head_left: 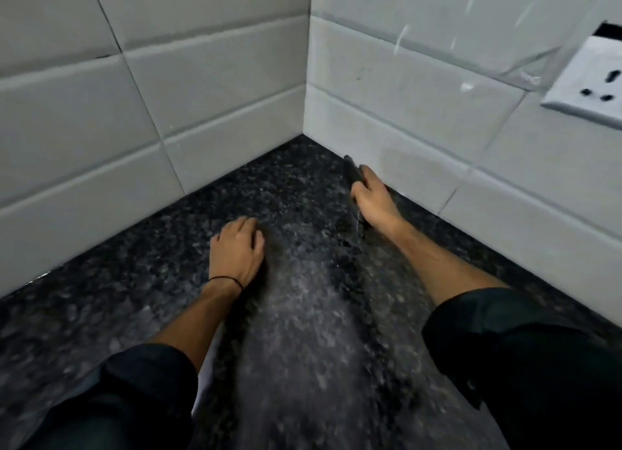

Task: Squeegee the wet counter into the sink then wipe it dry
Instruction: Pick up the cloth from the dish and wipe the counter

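Observation:
A dark speckled granite counter [303,315] runs into a corner between two white tiled walls. My right hand [373,197] is closed around a black squeegee [351,173], whose blade stands on the counter close to the right wall. A darker streak runs on the stone from the blade back toward me. My left hand [237,247] rests palm down on the counter to the left, fingers curled, with nothing in it. No sink shows in this view.
White tiled walls [168,96] close off the counter at the back and right. A white wall socket [589,86] sits high on the right wall. Dark rolled sleeves cover both forearms near the bottom edge.

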